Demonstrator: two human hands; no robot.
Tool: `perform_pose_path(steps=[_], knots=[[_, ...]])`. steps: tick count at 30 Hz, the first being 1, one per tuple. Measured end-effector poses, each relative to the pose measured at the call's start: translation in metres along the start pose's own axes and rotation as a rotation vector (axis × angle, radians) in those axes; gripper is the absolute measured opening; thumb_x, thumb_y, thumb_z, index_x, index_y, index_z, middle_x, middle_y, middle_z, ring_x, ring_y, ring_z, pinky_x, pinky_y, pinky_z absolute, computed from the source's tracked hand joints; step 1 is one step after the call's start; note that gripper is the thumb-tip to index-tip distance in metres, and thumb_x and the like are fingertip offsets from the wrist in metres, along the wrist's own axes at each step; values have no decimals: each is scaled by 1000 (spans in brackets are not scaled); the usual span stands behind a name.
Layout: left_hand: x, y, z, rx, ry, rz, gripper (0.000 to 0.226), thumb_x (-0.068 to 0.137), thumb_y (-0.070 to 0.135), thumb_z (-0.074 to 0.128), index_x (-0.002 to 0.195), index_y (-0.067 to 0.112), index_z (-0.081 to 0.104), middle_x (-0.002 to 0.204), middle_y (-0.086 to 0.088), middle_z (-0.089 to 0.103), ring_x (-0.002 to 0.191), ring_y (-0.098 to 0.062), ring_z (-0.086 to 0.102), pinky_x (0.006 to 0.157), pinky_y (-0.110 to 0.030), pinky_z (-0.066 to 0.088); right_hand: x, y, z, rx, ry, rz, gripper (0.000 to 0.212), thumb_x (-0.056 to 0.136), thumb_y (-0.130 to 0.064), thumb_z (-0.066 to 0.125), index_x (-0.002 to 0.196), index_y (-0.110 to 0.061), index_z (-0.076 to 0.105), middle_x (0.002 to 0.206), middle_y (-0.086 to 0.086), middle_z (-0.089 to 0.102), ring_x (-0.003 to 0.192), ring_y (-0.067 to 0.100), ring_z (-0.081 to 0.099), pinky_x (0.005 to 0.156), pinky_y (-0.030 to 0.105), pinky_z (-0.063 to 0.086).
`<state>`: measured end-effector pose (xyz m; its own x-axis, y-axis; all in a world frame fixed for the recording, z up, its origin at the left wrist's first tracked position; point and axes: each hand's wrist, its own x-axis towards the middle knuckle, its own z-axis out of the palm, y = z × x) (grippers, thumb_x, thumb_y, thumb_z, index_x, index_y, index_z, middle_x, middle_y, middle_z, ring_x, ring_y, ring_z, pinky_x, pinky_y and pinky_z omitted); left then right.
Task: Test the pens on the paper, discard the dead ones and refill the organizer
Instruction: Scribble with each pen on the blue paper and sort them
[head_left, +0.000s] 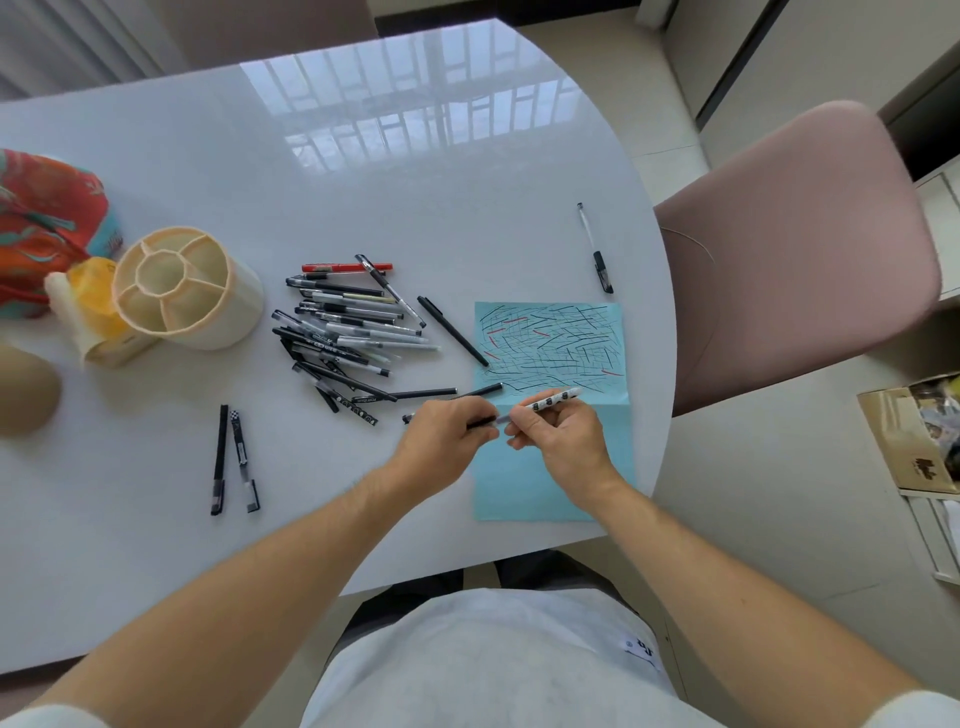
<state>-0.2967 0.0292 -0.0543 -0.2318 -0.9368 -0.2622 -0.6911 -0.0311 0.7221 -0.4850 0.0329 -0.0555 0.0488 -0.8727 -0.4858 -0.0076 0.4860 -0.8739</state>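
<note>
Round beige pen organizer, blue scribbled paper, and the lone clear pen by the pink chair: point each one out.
Round beige pen organizer (236, 312): head view, outer wall.
Blue scribbled paper (524, 488): head view, bare lower half.
Lone clear pen (589, 234): head view, transparent barrel.

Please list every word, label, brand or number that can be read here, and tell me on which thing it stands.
No text can be read for certain.
Pens in the pile: white print on barrels, too small.
Cardboard box: dark logo, blurred.
Shirt tag: dark marks, unreadable.
Patterned pen in the right hand: dark figures, not letters.
Orange packet: print blurred.
</note>
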Motion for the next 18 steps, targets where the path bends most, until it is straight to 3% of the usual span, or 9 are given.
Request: perform_pose_path(steps=[5, 9, 13, 16, 18], knots=[[-25, -18, -20, -23, 35, -124, 6, 85, 27, 72, 91, 25, 70, 71, 9, 68, 67, -9, 62, 64, -30, 49, 7, -2, 33, -145, -138, -17, 7, 89, -19, 78, 87, -21, 72, 77, 6, 76, 65, 16, 70, 69, 30, 60], [-47, -55, -53, -103, 318, -476, 7, 83, 34, 76, 83, 32, 70, 75, 17, 69, 74, 3, 63, 66, -18, 44, 33, 1, 45, -525, -77, -162, 14, 86, -18, 78, 99, -21, 76, 83, 0, 69, 70, 12, 60, 78, 34, 56], [-79, -109, -78, -39, 506, -732, 18, 84, 40, 74, 88, 22, 74, 77, 9, 69, 76, -12, 64, 71, -29, 48, 50, 6, 59, -943, -160, -329, 21, 89, -13, 68, 108, -15, 76, 102, 7, 64, 92, 25, 60, 82, 39, 51], [-97, -142, -84, 6, 544, -850, 24, 83, 42, 73, 90, 19, 73, 78, 5, 67, 79, -19, 63, 69, -31, 47, 56, 11, 71, -1123, -190, -447, 18, 91, -16, 65, 105, -14, 76, 101, 8, 59, 99, 30, 57, 70, 35, 46], [-105, -155, -85, 9, 542, -895, 22, 82, 40, 73, 87, 20, 68, 77, 5, 65, 79, -22, 63, 64, -29, 40, 60, 10, 78, -1199, -195, -498, 15, 93, -18, 64, 101, -11, 75, 100, 9, 58, 101, 31, 55, 69, 39, 49]])
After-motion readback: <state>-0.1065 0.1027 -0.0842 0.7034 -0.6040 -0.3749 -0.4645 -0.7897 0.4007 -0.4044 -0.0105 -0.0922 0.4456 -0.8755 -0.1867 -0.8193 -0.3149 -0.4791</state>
